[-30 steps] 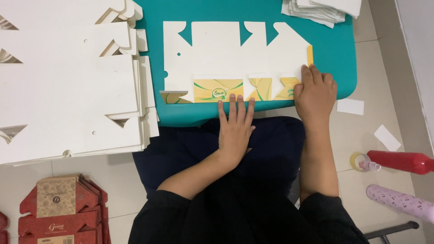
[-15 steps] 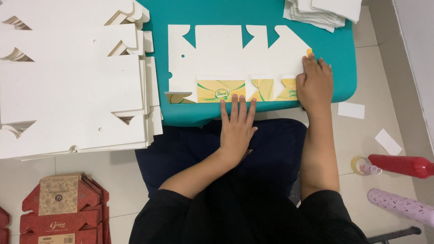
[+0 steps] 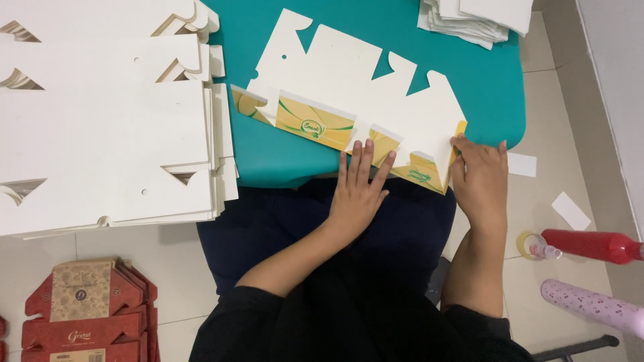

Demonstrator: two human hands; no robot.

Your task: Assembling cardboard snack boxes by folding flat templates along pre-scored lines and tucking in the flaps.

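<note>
Red printed cartons [image 3: 80, 315] lie cut off at the near left edge of the floor. Left hand [image 3: 359, 191] lies flat, fingers spread, pressing the white box blank [image 3: 362, 87] on the teal bench [image 3: 483, 80]. Right hand [image 3: 479, 177] pinches the blank's yellow corner flap. White blank stacks [image 3: 100, 127] run out of view.

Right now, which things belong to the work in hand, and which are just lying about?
In hand:
- flat box blank, white with yellow flaps
- left hand, flat on its folded edge
- right hand, at its right end
- teal table

Lying about:
- red bottle
- pink bottle
- red boxes
- paper scraps
</note>
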